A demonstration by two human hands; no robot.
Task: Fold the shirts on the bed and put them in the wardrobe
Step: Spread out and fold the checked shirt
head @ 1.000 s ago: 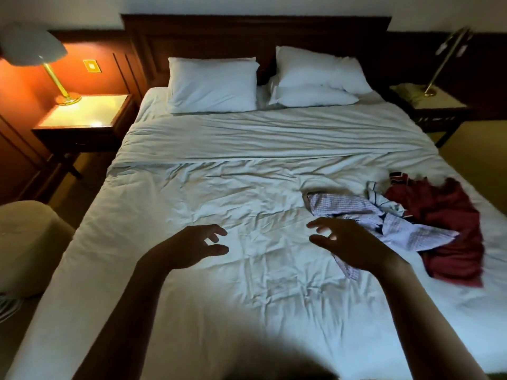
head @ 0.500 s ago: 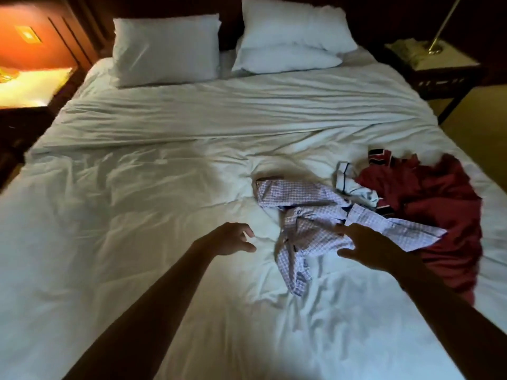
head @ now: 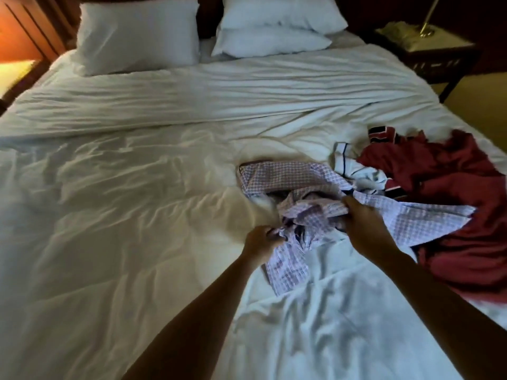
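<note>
A crumpled checked shirt (head: 290,179) lies on the right half of the white bed (head: 123,215). My left hand (head: 260,244) grips a bunch of its cloth at the lower left. My right hand (head: 362,223) grips the bunched fabric near its middle. To the right, a dark red shirt (head: 461,215) is spread towards the bed's right edge. Between the two lies a white garment with dark stripes (head: 354,165), partly buried under them.
Three white pillows (head: 140,34) lean at the head of the bed. A dark bedside table (head: 439,56) with a brass lamp base (head: 426,30) stands at the far right. A lit wooden nightstand (head: 13,75) is at the far left.
Both hands moved forward from open above the bed onto the checked shirt and closed on its fabric. The shirt is now more bunched, and the view has moved closer.
</note>
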